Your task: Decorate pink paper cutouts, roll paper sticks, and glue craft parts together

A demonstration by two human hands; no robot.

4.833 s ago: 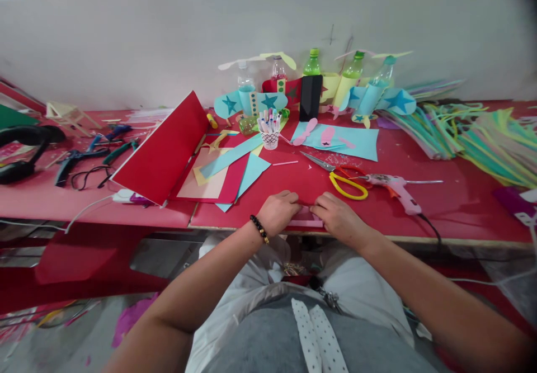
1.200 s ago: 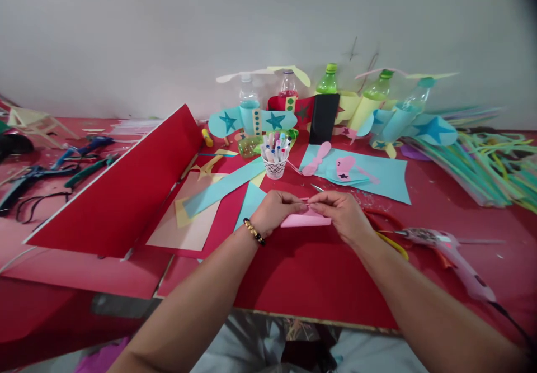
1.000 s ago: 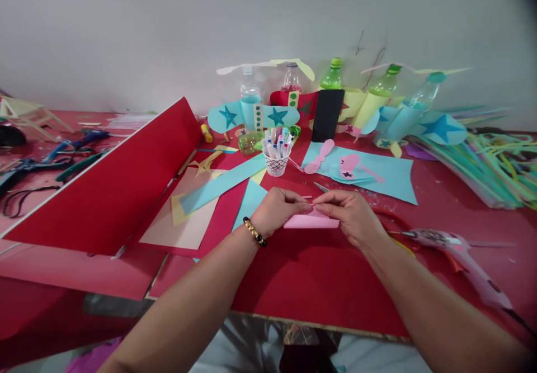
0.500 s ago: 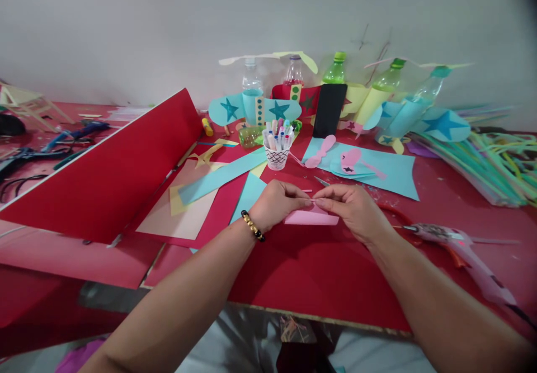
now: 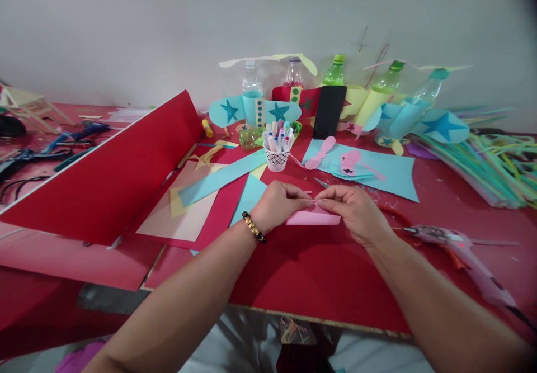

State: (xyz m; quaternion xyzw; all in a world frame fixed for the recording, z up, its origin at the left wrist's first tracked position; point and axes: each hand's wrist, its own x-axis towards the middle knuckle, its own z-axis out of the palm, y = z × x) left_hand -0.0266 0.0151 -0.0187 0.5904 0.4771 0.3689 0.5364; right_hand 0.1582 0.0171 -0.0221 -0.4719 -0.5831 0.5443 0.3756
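Observation:
A piece of pink paper is held low over the red board, its lower edge long and straight. My left hand pinches its upper edge between thumb and fingers. From the other side my right hand pinches the same edge, the fingertips of both hands almost touching. Whatever small fold lies between the fingertips is hidden. Just beyond my hands stands a patterned cup of marker pens. Behind my right hand, a pointed metal tip shows in part.
A pink glue gun lies at the right, near orange-handled scissors. A red panel leans at the left. Plastic bottles with paper wings line the wall, beside a black phone. Pink cutouts rest on blue paper.
Hardly anything differs. Both hands keep their pinch on the pink paper, which sits very slightly farther right in the view.

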